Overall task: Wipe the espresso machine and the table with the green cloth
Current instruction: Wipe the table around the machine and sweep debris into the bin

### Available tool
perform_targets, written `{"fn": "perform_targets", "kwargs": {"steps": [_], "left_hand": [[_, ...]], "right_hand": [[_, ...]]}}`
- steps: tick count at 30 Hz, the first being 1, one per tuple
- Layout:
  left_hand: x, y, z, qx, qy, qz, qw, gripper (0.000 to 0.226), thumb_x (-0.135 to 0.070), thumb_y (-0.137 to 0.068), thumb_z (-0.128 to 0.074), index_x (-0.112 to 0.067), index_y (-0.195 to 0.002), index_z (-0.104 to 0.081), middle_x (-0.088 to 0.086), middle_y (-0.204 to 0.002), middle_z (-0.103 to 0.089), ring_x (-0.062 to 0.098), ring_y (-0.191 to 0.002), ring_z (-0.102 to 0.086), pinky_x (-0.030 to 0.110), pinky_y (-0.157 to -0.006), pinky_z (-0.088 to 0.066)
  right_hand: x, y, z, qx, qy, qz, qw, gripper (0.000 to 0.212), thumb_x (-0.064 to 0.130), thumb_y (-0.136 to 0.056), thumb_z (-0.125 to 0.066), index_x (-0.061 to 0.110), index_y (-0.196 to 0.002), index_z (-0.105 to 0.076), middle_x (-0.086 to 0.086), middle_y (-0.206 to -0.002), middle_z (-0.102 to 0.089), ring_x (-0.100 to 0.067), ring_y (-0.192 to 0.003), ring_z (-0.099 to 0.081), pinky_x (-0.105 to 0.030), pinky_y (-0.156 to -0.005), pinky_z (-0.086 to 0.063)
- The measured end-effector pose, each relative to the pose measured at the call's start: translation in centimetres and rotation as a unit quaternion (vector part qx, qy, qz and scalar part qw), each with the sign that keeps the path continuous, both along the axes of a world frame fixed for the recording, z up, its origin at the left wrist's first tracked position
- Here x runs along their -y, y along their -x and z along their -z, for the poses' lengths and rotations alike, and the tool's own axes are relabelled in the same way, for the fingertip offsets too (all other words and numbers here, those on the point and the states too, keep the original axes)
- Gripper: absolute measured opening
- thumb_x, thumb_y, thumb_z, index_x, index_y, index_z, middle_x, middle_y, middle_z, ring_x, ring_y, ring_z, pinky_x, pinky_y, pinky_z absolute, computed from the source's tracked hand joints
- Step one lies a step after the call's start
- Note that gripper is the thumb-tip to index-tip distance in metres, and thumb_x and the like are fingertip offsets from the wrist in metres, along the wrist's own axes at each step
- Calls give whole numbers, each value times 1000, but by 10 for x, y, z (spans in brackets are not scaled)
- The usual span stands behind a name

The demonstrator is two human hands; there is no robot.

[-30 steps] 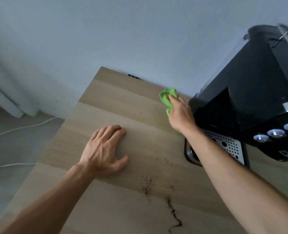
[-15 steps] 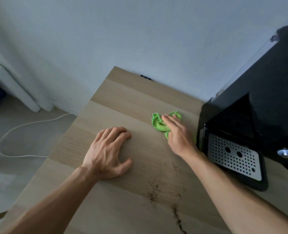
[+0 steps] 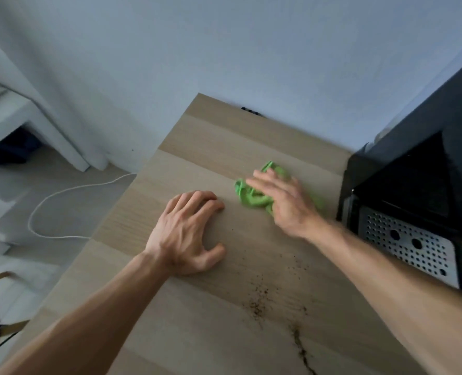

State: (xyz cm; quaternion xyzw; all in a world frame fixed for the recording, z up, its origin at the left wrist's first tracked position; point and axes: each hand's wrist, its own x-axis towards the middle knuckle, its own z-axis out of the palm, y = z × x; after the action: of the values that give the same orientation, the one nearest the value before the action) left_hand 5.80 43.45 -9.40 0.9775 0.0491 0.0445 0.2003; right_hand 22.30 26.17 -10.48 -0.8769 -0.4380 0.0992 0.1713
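The right hand (image 3: pixel 286 204) lies flat on the crumpled green cloth (image 3: pixel 251 197), fingers stretched almost straight and pressing it to the table (image 3: pixel 210 136); blur hides whether the thumb tucks under. The cloth sits at the espresso machine's (image 3: pixel 427 171) 9 o'clock, near its black side. At the cloth's 8 o'clock the left hand (image 3: pixel 183 234) rests on the wood, fingers arched, holding nothing. Coffee grounds (image 3: pixel 259 301) lie scattered at the right hand's 6 o'clock
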Motion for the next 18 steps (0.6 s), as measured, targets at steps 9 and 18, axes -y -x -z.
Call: {"fn": "perform_targets", "kwargs": {"steps": [9, 18], "left_hand": [[2, 12, 0, 18, -5, -26, 999, 67, -54, -58, -57, -19, -115, -60, 0, -121, -58, 22, -114, -50, 31, -99, -30], [-2, 9, 1, 30, 0, -20, 999, 67, -54, -56, -57, -19, -113, -60, -2, -118, -56, 20, -110, -50, 30, -97, -30]], "right_hand": [[1, -43, -37, -3, -115, 165, 980, 55, -8, -79, -44, 14, -128, -57, -8, -133, -54, -23, -121, -50, -11, -100, -25], [-89, -96, -3, 32, 64, 40, 997, 65, 12, -91, -46, 30, -148, -19, 5, -156, -16, -24, -144, -10, -49, -114, -14]]}}
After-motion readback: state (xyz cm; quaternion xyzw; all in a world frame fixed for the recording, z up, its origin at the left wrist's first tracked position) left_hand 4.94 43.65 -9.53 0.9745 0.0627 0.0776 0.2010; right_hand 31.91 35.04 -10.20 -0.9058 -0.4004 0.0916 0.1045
